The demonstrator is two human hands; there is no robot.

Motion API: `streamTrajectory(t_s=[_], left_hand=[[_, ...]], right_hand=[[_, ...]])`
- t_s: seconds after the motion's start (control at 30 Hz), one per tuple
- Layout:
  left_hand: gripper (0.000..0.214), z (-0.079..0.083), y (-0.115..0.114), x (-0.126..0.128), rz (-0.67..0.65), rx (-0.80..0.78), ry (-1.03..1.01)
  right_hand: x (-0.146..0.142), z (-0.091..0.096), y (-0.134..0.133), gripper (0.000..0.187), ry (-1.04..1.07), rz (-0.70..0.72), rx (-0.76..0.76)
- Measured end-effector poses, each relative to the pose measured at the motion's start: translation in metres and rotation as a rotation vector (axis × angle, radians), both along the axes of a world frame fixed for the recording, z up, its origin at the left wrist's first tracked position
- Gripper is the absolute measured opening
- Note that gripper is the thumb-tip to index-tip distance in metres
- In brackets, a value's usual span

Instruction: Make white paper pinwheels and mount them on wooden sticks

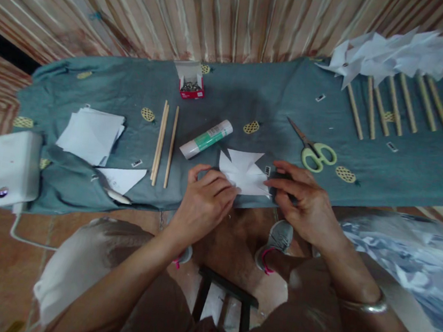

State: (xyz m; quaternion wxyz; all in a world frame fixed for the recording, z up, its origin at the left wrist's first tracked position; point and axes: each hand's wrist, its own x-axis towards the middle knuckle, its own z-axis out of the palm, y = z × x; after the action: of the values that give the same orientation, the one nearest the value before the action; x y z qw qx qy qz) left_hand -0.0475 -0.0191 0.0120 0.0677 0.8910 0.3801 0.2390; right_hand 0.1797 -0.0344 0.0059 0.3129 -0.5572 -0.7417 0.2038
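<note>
A white paper (pixel 240 175), cut in from its corners with flaps standing apart, lies at the front edge of the cloth. My left hand (pixel 207 199) has its fingers curled at the lower left of this paper, holding it down; part of the grip is hidden. My right hand (pixel 306 200) is at the paper's right side, fingers spread, the index fingertip touching its edge. Just behind the paper lies a glue stick (pixel 207 139) with a green label. Beyond my right hand rest scissors (pixel 312 149) with pale green handles, their blades partly apart.
Left are wooden sticks (pixel 171 146), a paper stack (pixel 90 135), a cut paper piece (pixel 123 180) and a white corded device (pixel 15 170). A red box of metal pins (pixel 191 86) stands open behind. Several paper pinwheels on sticks (pixel 404 56) lie at the back right.
</note>
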Motion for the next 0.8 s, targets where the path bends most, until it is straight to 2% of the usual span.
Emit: streamTrajectory(t_s=[0.27, 0.4, 0.63, 0.8], left_hand=[[0.013, 0.0, -0.001, -0.001, -0.011, -0.001, -0.01], [0.015, 0.0, -0.002, -0.001, -0.022, -0.01, 0.01], [0.014, 0.001, -0.005, 0.001, -0.031, -0.006, 0.033], [0.016, 0.001, -0.007, 0.004, -0.042, 0.003, -0.002]], right_hand=[[-0.003, 0.002, 0.001, 0.017, 0.186, 0.003, -0.129], [-0.007, 0.0, 0.004, 0.007, 0.227, -0.012, -0.128], [-0.019, 0.0, 0.009, 0.003, 0.177, -0.054, -0.058], [-0.027, 0.001, 0.008, 0.01, 0.057, -0.026, -0.011]])
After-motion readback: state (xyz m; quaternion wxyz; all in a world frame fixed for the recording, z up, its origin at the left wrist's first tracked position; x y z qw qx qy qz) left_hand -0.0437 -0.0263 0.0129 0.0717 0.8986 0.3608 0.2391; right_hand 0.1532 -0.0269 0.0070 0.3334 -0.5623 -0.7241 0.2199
